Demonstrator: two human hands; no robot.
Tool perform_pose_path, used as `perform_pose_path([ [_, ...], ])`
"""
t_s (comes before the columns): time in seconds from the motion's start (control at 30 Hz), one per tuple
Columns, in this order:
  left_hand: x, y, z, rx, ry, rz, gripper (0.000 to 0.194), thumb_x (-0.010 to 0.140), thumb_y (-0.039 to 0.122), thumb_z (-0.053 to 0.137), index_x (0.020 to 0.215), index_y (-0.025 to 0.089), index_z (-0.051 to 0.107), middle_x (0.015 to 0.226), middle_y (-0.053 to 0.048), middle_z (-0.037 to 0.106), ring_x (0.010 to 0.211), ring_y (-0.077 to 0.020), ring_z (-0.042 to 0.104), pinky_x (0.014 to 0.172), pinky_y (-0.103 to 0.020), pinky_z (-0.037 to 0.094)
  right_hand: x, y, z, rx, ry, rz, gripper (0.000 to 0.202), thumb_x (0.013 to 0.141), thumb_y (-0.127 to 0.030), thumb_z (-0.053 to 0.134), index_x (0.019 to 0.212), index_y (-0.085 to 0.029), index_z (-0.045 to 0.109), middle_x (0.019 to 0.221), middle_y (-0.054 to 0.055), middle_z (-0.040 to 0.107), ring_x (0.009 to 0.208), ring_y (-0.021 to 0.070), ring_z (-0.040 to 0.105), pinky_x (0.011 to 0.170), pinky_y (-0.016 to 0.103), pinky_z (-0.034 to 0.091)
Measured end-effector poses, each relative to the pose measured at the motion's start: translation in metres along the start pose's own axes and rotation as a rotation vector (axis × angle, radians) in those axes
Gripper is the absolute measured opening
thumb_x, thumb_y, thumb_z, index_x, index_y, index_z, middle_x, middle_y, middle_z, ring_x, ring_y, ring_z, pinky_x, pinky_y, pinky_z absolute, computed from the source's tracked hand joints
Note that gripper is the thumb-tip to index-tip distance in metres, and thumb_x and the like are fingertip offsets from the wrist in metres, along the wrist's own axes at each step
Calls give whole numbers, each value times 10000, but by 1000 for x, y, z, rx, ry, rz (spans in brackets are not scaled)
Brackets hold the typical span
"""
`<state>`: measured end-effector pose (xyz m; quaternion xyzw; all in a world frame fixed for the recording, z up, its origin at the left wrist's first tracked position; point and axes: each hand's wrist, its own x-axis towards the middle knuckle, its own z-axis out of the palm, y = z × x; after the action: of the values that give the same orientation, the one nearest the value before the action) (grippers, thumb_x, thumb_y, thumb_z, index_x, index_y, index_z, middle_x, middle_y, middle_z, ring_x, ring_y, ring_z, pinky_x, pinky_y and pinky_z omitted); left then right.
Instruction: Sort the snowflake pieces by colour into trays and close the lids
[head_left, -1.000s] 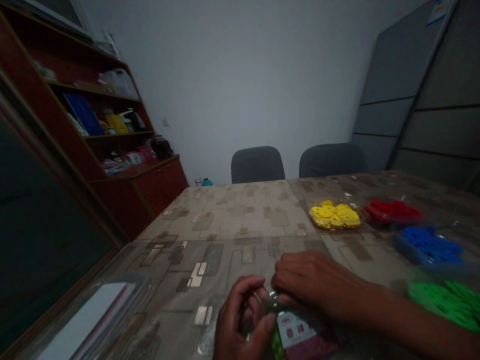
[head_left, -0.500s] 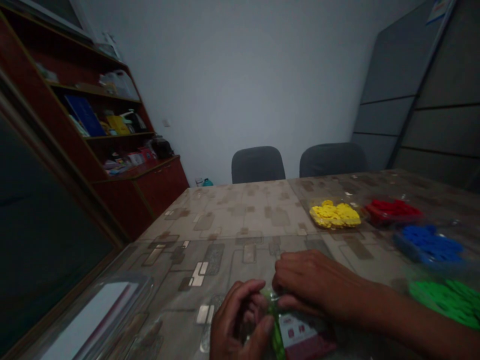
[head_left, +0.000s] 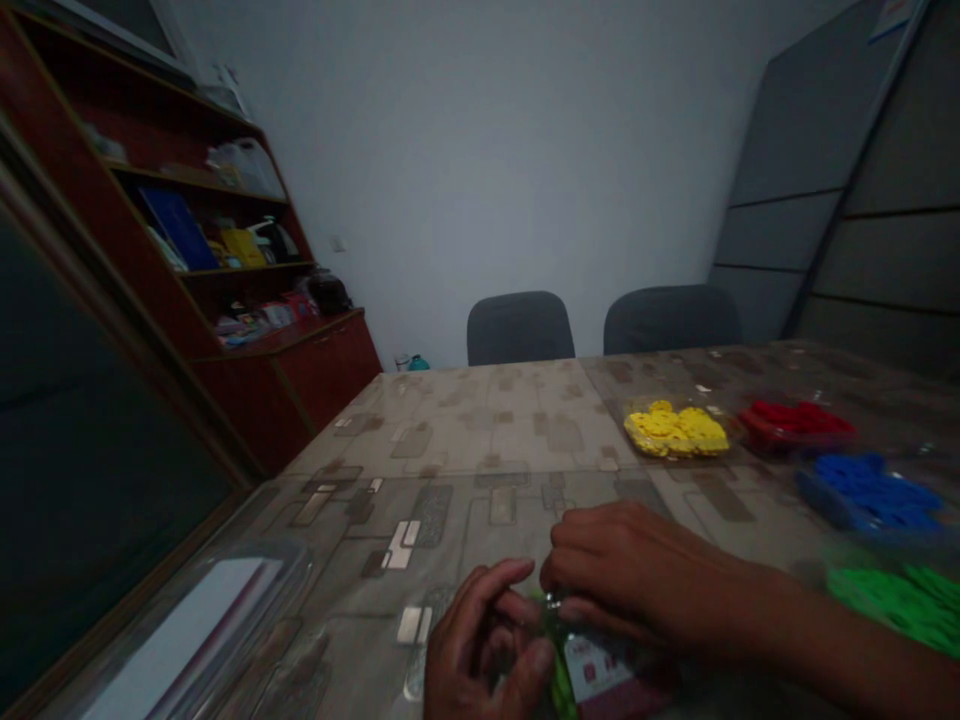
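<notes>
I looked down on a long patterned table (head_left: pixel 480 430) in a dim room, two grey chairs (head_left: pixel 520 327) at its far edge. To my right sat trays of yellow pieces (head_left: pixel 677 430), red pieces (head_left: pixel 796 419), blue pieces (head_left: pixel 870 487) and green pieces (head_left: pixel 896 592). At the near edge lay a small clear packet (head_left: pixel 600 675) with a white and red label, its long axis running away to my lower right. Both hands met at its near left end: my right hand (head_left: pixel 630 570) reached in from the right, fingers curled closed on the packet's top; my left hand (head_left: pixel 484 650) pinched the same end from the left. The right hand lay over more of it.
</notes>
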<state>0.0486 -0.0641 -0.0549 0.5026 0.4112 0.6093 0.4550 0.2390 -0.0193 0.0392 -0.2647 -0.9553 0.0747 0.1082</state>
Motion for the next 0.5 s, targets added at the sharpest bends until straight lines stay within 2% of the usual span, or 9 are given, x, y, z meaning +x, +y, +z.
perform_pose_path([
  [0.27,1,7,3,-46,6,-50,388,657,449,815,994,276,727,715,30,589,607,-91,566,546,-142,450,1,-3,5,77,26,28,148,990,-305,456,964,-199,557,884,18,607,789,155,539,682,266,387],
  [0.5,-3,7,6,-141,24,-92,487,620,449,852,1014,229,670,718,20,631,612,-105,571,562,-175,466,2,-4,1,46,10,10,187,1007,-289,413,916,-205,554,844,12,615,762,151,541,669,269,367],
])
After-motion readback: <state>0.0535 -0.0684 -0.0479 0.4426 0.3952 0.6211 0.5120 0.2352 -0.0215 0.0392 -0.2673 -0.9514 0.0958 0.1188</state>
